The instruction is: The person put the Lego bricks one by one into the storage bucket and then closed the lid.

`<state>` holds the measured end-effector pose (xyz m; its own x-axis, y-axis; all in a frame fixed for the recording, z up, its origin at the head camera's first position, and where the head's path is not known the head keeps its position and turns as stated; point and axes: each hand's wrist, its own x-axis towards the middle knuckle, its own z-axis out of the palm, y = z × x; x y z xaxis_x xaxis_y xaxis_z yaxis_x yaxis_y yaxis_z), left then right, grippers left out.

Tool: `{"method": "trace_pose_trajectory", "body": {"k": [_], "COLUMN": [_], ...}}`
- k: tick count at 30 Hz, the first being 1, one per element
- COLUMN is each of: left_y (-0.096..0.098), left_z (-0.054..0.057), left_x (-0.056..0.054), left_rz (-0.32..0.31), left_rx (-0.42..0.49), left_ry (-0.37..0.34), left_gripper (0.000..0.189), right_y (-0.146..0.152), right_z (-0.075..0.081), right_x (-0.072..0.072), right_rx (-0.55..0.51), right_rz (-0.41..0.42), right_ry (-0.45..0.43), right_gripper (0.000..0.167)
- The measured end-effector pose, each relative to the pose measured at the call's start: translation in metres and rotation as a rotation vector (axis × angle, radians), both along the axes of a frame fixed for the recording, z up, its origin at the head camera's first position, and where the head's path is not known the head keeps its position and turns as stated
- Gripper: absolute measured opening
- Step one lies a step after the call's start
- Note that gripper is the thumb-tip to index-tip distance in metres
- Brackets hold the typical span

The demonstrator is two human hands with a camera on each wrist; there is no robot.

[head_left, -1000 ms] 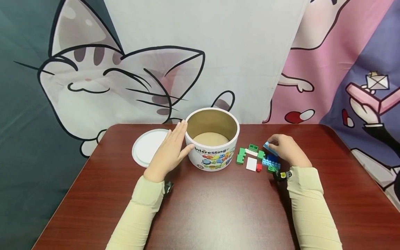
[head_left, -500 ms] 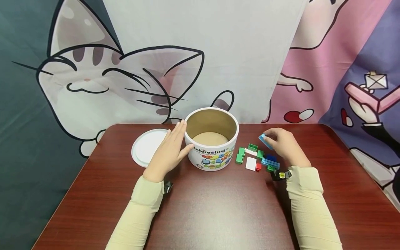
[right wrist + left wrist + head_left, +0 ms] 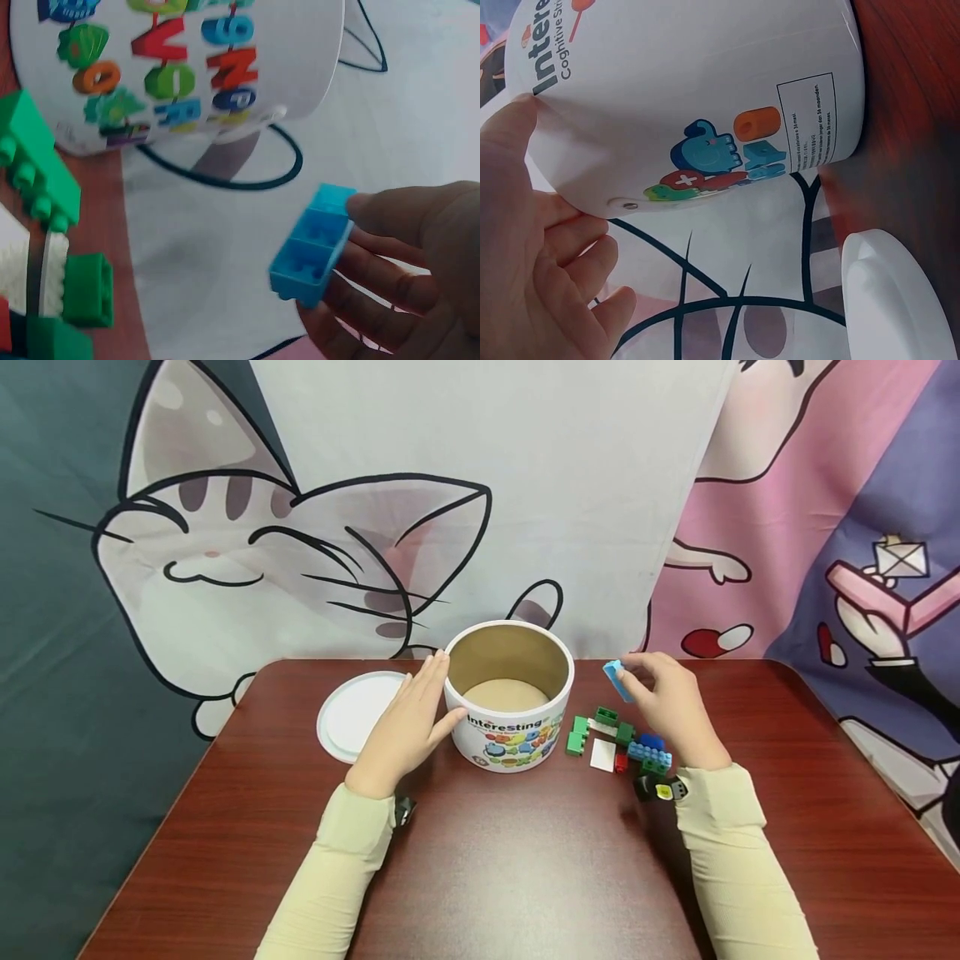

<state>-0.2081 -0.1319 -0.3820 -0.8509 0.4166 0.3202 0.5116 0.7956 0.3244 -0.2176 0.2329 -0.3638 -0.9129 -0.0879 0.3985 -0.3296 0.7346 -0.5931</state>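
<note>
My right hand (image 3: 667, 697) pinches a light blue toy building brick (image 3: 618, 680) between thumb and fingers, raised over the back of the table right of the bucket. The right wrist view shows the brick's (image 3: 311, 244) hollow underside. At the left of the white bucket (image 3: 510, 739), my left hand (image 3: 405, 722) lies against its wall and rim with fingers straight. The left wrist view has the left thumb and fingertips at the rim of the bucket (image 3: 667, 97). The bucket stands upright with its bare bottom visible inside.
Several bricks lie right of the bucket, among them a green brick (image 3: 575, 743), a white brick (image 3: 603, 754), a red brick (image 3: 621, 763) and a blue brick (image 3: 649, 754). A white lid (image 3: 352, 714) lies left of the bucket on the brown table (image 3: 525, 860).
My right hand has lifted the light blue brick away from the other bricks and carried it up and left toward the bucket. The left hand has stayed at the bucket.
</note>
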Motion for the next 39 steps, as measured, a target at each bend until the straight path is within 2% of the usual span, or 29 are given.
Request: {"method": "trace_pose_trajectory", "body": {"k": [9,12,15,25,30,35,39], "left_y": [0.000,-0.001,-0.001,0.001,0.001,0.001,0.001], "left_z": [-0.003,-0.003,-0.003,-0.002,-0.002,-0.002,-0.002], "left_x": [-0.001,0.000,0.000,0.000,-0.001,-0.001,0.000], "left_rz": [-0.001,0.002,0.004,0.004,0.003,0.006,0.008], "left_rx": [0.007,0.007,0.006,0.010,0.012,0.015,0.015], "left_ry": [0.013,0.012,0.012,0.004,0.004,-0.008,-0.024], "left_gripper": [0.079,0.080,0.079,0.079,0.078,0.078,0.079], "right_y": [-0.030,-0.041,-0.052,-0.081,-0.096,-0.111,-0.124], "right_z": [0.013,0.019,0.024,0.040,0.045,0.047,0.045], "right_x": [0.010,0.009,0.006,-0.014,-0.031,-0.046,-0.053], "right_rx": [-0.164,-0.208,-0.228,-0.210,-0.175,-0.091,-0.029], "right_rz": [-0.026,0.009,0.050,0.115,0.135,0.151,0.162], "right_ry": [0.298,0.359,0.374,0.249,0.133,-0.007,-0.082], "right_gripper": [0.024,0.024,0.024,0.023,0.025,0.026,0.026]}}
